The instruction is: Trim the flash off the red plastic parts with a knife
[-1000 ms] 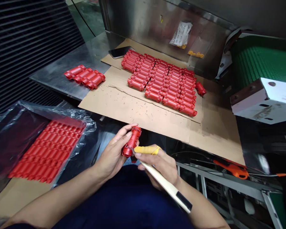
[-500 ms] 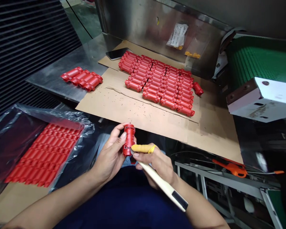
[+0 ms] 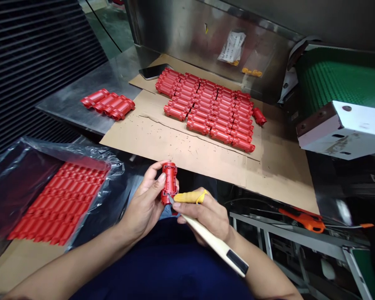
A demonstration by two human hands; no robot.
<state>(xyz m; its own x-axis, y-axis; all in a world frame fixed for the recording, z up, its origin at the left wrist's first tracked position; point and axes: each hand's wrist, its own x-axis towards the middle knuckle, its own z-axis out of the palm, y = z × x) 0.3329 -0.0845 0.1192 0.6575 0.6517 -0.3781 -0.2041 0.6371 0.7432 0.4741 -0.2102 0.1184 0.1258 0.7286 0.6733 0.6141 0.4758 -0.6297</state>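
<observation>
The right hand (image 3: 204, 214) holds the knife (image 3: 214, 243) in a narrow grip, in front of the near edge of the cardboard (image 3: 218, 164). A yellow finger cot (image 3: 189, 196) covers its index finger. The left hand (image 3: 146, 200) holds the red part (image 3: 169, 179) in a closed grip, also just in front of that edge, with the thumb along one side. The knife tip lies against the lower end of the part. To the front left of the cardboard, an open bag (image 3: 116, 166) contains bagged parts (image 3: 59, 204) in close rows. The orange tool (image 3: 314, 223) is in front of the cardboard's right end. Small shavings (image 3: 179, 139) are scattered over the cardboard's near area. The table (image 3: 54, 102) carries a short row (image 3: 108, 104) of parts at the cardboard's left edge. The main block (image 3: 209, 109) of parts lies on the cardboard; a single part (image 3: 259, 116) lies apart, farther right on it. The green belt (image 3: 346, 79) is right of the cardboard. The phone (image 3: 153, 71) rests at its rear left corner.
</observation>
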